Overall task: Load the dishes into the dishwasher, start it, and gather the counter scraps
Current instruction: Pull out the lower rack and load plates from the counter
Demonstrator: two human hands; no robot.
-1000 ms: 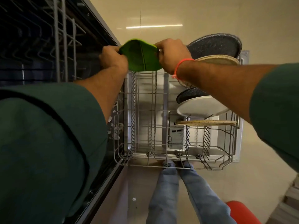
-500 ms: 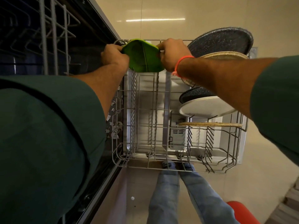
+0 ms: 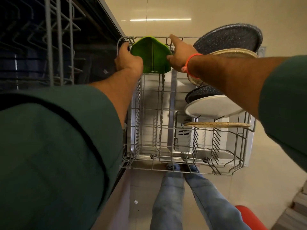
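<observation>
Nearest, the pulled-out lower rack (image 3: 166,170) carries a tan plate (image 3: 217,124), a white plate (image 3: 214,108) and dark speckled plates (image 3: 227,39) on its right side. At the far edge, the left hand (image 3: 127,61) and right hand (image 3: 180,53) grip the green plate (image 3: 151,57) by its two sides (upright, among the tines).

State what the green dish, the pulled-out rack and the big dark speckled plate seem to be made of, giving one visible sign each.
Green dish: likely plastic; bright, even colour, moulded ridge.
Pulled-out rack: coated metal wire; thin grey rods.
Big dark speckled plate: probably glazed ceramic or stoneware, possibly melamine; white flecks, low sheen.
</observation>
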